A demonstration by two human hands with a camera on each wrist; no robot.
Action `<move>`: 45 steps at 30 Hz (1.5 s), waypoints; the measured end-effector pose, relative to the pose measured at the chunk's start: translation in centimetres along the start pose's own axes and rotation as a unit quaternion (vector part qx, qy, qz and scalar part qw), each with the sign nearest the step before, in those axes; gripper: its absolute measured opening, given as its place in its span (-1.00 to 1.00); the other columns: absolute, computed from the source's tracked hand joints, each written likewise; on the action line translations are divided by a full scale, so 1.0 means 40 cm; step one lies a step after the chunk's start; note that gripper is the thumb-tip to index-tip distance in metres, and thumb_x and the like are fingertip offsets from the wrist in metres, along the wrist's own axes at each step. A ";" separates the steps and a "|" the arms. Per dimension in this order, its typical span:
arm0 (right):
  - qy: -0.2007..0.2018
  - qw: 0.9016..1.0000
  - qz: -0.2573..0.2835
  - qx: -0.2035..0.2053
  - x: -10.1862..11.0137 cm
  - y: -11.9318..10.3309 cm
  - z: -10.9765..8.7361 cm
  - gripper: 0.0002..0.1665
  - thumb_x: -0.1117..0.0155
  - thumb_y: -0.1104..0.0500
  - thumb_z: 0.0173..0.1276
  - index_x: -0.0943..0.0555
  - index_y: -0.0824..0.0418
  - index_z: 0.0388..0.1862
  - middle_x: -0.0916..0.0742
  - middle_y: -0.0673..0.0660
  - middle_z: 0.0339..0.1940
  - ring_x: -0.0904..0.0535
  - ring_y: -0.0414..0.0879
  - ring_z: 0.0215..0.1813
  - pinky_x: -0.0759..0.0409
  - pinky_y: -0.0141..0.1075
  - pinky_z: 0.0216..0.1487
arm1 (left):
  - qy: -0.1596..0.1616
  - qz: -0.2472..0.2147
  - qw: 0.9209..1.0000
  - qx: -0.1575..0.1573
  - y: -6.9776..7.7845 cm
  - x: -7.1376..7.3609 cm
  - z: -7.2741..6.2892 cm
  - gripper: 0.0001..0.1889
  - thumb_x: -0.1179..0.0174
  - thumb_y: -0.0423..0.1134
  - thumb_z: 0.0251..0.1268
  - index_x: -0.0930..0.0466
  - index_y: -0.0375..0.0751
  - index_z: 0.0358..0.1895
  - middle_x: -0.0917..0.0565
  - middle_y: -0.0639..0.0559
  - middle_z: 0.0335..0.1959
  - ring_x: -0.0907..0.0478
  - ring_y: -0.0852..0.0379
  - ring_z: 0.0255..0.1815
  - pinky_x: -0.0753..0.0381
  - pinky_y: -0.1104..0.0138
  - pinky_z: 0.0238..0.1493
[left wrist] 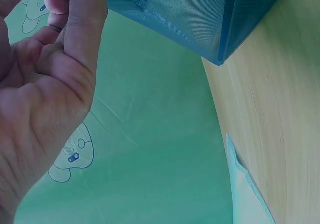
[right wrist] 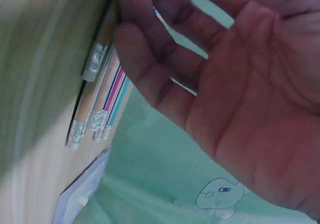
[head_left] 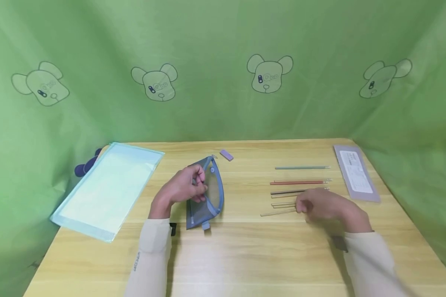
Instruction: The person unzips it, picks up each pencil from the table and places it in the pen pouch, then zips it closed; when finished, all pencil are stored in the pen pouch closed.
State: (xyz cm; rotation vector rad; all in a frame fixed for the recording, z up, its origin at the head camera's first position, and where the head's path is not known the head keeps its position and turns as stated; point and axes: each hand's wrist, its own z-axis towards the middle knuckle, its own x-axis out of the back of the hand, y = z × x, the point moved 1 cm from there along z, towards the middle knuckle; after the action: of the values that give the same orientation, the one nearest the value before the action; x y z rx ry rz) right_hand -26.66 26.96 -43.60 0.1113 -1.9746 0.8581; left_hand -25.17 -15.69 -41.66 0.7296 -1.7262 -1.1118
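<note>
My left hand (head_left: pixel 182 187) is at the left rim of a blue mesh pencil pouch (head_left: pixel 216 208), fingers bent and pinching its edge. The pouch's zipped mouth gapes open to the right. In the left wrist view the pouch (left wrist: pixel 185 18) stands beside the fingers, whose tips are cut off. On the right, my right hand (head_left: pixel 327 206) is low over the table with curled fingers at the nearest wooden pencil (head_left: pixel 276 213), which lies slanted. Its eraser end (right wrist: pixel 95 63) pokes out by the fingertips in the right wrist view. More plain pencils (head_left: pixel 282 204) lie just behind it.
Behind these lie a dark pencil (head_left: pixel 286 192), red pencils (head_left: pixel 297 182) and a teal pencil (head_left: pixel 301 168). A purple eraser (head_left: pixel 226 155) sits beyond the pouch. A pale blue folder (head_left: pixel 107 189) overhangs the left edge; a lilac packet (head_left: pixel 357 173) lies at right. Green curtains (head_left: pixel 215 115) enclose the table.
</note>
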 end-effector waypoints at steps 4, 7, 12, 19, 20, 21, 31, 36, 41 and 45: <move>0.029 0.998 -0.036 -0.032 -0.012 -0.010 0.025 -0.61 -0.17 0.56 -0.06 -0.52 0.10 -0.38 -0.48 -0.06 -0.50 -0.42 -0.16 -0.36 -0.40 -0.40 -0.34 | 0.004 0.000 1.000 0.000 -0.003 0.002 -0.005 -0.80 -0.28 -0.53 0.41 -0.44 -0.39 -0.07 -0.58 -0.10 -0.33 -0.79 0.04 -0.41 -0.93 0.14 -0.30; 0.051 0.996 -0.055 -0.042 -0.019 -0.012 0.041 -0.63 -0.20 0.54 0.00 -0.50 0.10 -0.35 -0.48 -0.05 -0.49 -0.40 -0.15 -0.36 -0.37 -0.39 -0.33 | 0.004 0.001 1.000 0.000 -0.003 0.004 -0.007 -0.80 -0.28 -0.53 0.41 -0.44 -0.40 -0.06 -0.59 -0.10 -0.33 -0.79 0.03 -0.41 -0.93 0.15 -0.30; 0.082 0.994 -0.065 -0.030 -0.027 -0.007 0.062 -0.74 -0.37 0.42 0.25 -0.53 0.10 -0.37 -0.54 -0.05 -0.47 -0.43 -0.16 -0.35 -0.40 -0.38 -0.32 | 0.001 0.006 1.000 -0.006 -0.003 0.006 -0.007 -0.81 -0.28 -0.52 0.41 -0.44 -0.34 -0.10 -0.60 -0.11 -0.33 -0.79 0.01 -0.40 -0.94 0.14 -0.30; 0.161 0.981 -0.102 -0.037 -0.035 0.001 0.091 -0.78 -0.41 0.27 0.40 -0.63 0.05 -0.44 -0.65 0.00 -0.38 -0.51 -0.11 -0.26 -0.56 -0.25 -0.22 | 0.002 0.010 1.000 -0.011 -0.001 0.009 -0.004 -0.80 -0.29 -0.53 0.41 -0.44 -0.31 -0.11 -0.59 -0.11 -0.34 -0.79 0.01 -0.41 -0.93 0.15 -0.31; 0.170 0.979 -0.107 -0.041 -0.036 0.000 0.093 -0.78 -0.39 0.27 0.40 -0.64 0.05 -0.44 -0.65 0.01 -0.37 -0.52 -0.10 -0.26 -0.58 -0.23 -0.23 | 0.001 0.010 1.000 -0.009 -0.001 0.008 -0.005 -0.80 -0.28 -0.53 0.41 -0.44 -0.31 -0.11 -0.59 -0.11 -0.34 -0.79 0.02 -0.40 -0.93 0.15 -0.30; 0.177 0.977 -0.112 -0.043 -0.037 -0.002 0.095 -0.79 -0.38 0.26 0.41 -0.64 0.06 -0.44 -0.66 0.02 -0.37 -0.53 -0.09 -0.27 -0.60 -0.21 -0.22 | 0.001 0.010 1.000 -0.008 -0.001 0.008 -0.005 -0.80 -0.28 -0.53 0.41 -0.44 -0.32 -0.11 -0.59 -0.11 -0.33 -0.79 0.02 -0.40 -0.93 0.15 -0.30; 0.149 0.982 -0.096 -0.064 -0.049 -0.030 0.103 -0.79 -0.39 0.31 0.42 -0.59 0.15 -0.42 -0.64 0.04 -0.45 -0.50 -0.08 -0.36 -0.54 -0.27 -0.36 | -0.001 0.005 1.000 -0.003 0.001 0.004 -0.008 -0.80 -0.28 -0.53 0.42 -0.44 -0.40 -0.06 -0.59 -0.12 -0.30 -0.79 0.02 -0.40 -0.94 0.11 -0.27; 0.140 0.983 -0.101 -0.060 -0.057 -0.053 0.106 -0.85 -0.45 0.32 0.36 -0.60 0.22 -0.30 -0.65 0.07 -0.39 -0.53 -0.06 -0.30 -0.61 -0.20 -0.29 | 0.000 0.005 1.000 -0.007 0.000 0.005 -0.009 -0.81 -0.28 -0.53 0.41 -0.44 -0.37 -0.08 -0.59 -0.12 -0.31 -0.80 0.01 -0.40 -0.95 0.06 -0.26; 0.139 0.987 -0.046 -0.062 -0.076 -0.079 0.112 -0.79 -0.48 0.39 0.29 -0.66 0.32 -0.13 -0.74 0.15 -0.26 -0.64 0.00 -0.18 -0.78 -0.04 -0.11 | 0.001 0.003 1.000 -0.012 -0.001 0.008 -0.010 -0.81 -0.27 -0.54 0.42 -0.43 -0.33 -0.11 -0.58 -0.12 -0.31 -0.80 0.01 -0.40 -0.94 0.07 -0.26; 0.139 0.988 -0.005 -0.072 -0.093 -0.092 0.121 -0.76 -0.50 0.40 0.25 -0.65 0.29 -0.14 -0.74 0.16 -0.24 -0.64 0.00 -0.16 -0.77 -0.08 -0.09 | 0.000 -0.002 1.000 -0.014 -0.002 0.011 -0.010 -0.81 -0.26 -0.54 0.42 -0.42 -0.34 -0.10 -0.57 -0.11 -0.32 -0.80 0.02 -0.39 -0.94 0.11 -0.27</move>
State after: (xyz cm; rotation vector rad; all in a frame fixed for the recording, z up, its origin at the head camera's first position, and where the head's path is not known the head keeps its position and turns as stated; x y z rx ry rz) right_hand -26.69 20.30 -46.12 -0.0789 -1.7651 0.6822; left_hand -24.97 -16.23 -41.51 0.7167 -1.7069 -1.1359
